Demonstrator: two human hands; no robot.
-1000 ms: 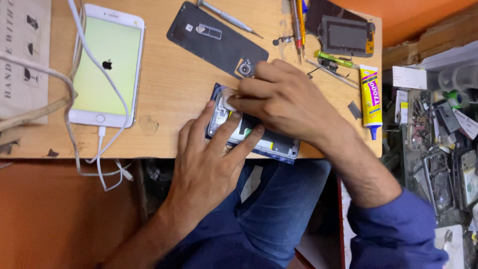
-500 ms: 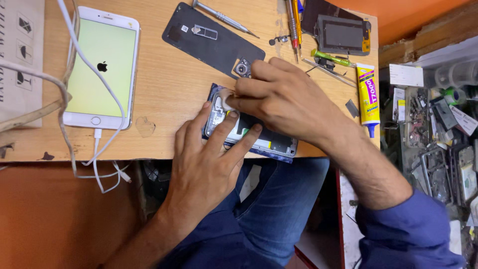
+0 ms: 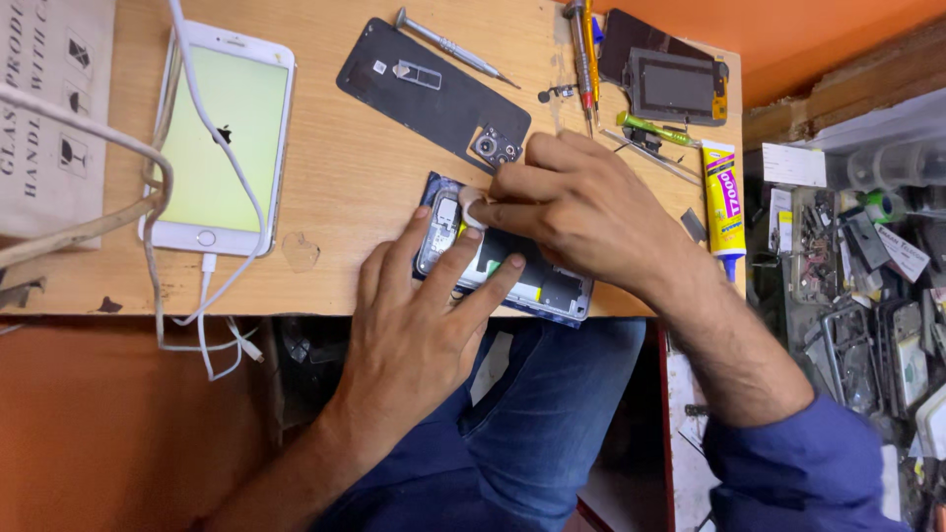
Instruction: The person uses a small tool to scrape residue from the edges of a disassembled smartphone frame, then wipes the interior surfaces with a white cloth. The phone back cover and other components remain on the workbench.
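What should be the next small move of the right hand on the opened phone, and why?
Probably press the fingertip down gently and keep the left hand bracing. The right hand has a fingertip on a small pale part at the upper end of the opened phone, which lies at the table edge with its dark back cover set aside, so a slip seems possible.

2 bare hands, left (image 3: 414, 335) and right (image 3: 581, 212); blue sleeve (image 3: 798, 463) (pushed up the forearm), blue jeans (image 3: 522, 424).

Lit white phone (image 3: 219, 143), yellow tube (image 3: 723, 202)
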